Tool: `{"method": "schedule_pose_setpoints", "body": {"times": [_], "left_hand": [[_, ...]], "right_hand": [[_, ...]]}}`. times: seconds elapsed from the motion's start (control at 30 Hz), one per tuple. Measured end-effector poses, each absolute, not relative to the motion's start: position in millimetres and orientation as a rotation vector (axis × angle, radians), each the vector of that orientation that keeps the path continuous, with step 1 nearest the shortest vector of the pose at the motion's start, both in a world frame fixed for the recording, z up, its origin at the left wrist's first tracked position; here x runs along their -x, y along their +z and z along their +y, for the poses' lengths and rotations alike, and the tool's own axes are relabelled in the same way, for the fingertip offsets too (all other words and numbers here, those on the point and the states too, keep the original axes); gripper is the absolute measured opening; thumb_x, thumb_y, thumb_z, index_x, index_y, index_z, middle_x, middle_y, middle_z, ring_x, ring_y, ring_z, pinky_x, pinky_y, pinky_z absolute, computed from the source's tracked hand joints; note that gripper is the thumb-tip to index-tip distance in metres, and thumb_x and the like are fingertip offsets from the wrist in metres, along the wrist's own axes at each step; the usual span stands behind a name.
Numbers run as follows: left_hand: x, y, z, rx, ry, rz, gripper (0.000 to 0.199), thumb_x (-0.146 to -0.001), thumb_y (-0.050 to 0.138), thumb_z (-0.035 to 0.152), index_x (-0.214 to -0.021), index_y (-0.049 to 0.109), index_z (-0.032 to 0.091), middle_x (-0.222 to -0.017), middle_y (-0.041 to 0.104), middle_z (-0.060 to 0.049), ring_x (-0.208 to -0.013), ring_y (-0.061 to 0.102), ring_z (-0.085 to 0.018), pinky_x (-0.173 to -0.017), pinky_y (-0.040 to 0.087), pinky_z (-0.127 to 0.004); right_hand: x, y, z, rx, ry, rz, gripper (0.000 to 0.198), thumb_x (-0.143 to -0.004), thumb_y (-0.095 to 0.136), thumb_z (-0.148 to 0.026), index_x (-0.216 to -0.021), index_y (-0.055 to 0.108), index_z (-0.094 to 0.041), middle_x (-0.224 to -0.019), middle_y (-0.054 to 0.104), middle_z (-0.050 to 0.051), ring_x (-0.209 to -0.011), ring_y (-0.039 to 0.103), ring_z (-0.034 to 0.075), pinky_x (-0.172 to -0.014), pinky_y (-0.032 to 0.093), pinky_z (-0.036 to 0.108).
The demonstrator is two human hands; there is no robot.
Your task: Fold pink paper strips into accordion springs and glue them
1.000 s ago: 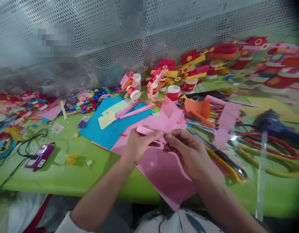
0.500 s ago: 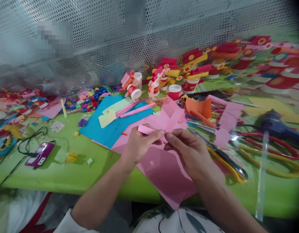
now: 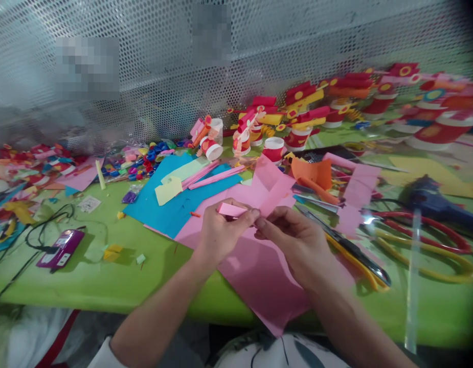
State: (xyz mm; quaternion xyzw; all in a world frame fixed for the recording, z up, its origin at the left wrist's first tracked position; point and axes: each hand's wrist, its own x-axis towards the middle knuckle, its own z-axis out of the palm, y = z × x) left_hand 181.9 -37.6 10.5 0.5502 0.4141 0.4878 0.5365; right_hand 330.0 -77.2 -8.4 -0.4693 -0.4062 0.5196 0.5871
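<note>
Pinching pink strip [image 3: 231, 210] between hands [image 3: 219, 233], right thumb [image 3: 270, 231] lower than before

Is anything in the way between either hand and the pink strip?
Nothing visible is: the left hand holds the pink strip directly, and the right hand appears to pinch it too, though that contact is partly hidden. The pink sheet lies beneath, not between.
</note>
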Motion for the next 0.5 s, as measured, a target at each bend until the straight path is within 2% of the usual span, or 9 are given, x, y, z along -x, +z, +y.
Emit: {"method": "schedule_pose_setpoints", "body": {"times": [0.2,0.33,0.43,0.5], "left_hand": [[-189.7,13.8,-43.0,-1.304,1.208,0.993,0.01,-0.078,0.08,0.024,-0.076,0.075,0.015,-0.08,0.074,-0.005,-0.076,0.069,-0.016,-0.07,0.057,-0.027],[-192.6,8.4,-42.2,-1.16,1.182,0.982,0.014,-0.076,0.083,0.026,-0.076,0.075,0.014,-0.078,0.073,-0.005,-0.074,0.068,-0.017,-0.071,0.058,-0.029],[-191.6,2.3,-38.0,-1.039,1.07,0.928,0.021,-0.076,0.084,0.031,-0.084,0.077,0.013,-0.082,0.074,-0.007,-0.077,0.069,-0.018,-0.076,0.059,-0.034],[-189.9,0.2,-35.3,-0.995,1.004,0.883,0.027,-0.078,0.083,0.037,-0.09,0.079,0.013,-0.086,0.075,-0.007,-0.078,0.069,-0.017,-0.08,0.06,-0.035]], "right_hand": [[-327.6,-5.7,-75.6,0.977,1.294,-0.803,0.016,-0.076,0.085,-0.029,-0.078,0.07,-0.023,-0.076,0.066,-0.003,-0.07,0.061,0.011,-0.068,0.053,0.023],[-327.9,-6.2,-74.1,0.985,1.268,-0.835,0.015,-0.076,0.083,-0.026,-0.086,0.071,-0.024,-0.081,0.065,-0.002,-0.073,0.059,0.012,-0.066,0.05,0.025],[-329.9,-8.3,-73.1,0.992,1.24,-0.904,0.018,-0.079,0.08,-0.025,-0.095,0.071,-0.026,-0.082,0.064,-0.002,-0.075,0.06,0.014,-0.067,0.049,0.026],[-331.4,-9.2,-72.9,0.989,1.2,-0.934,0.015,-0.081,0.078,-0.024,-0.093,0.069,-0.025,-0.081,0.063,-0.003,-0.073,0.059,0.013,-0.067,0.048,0.027]]}}
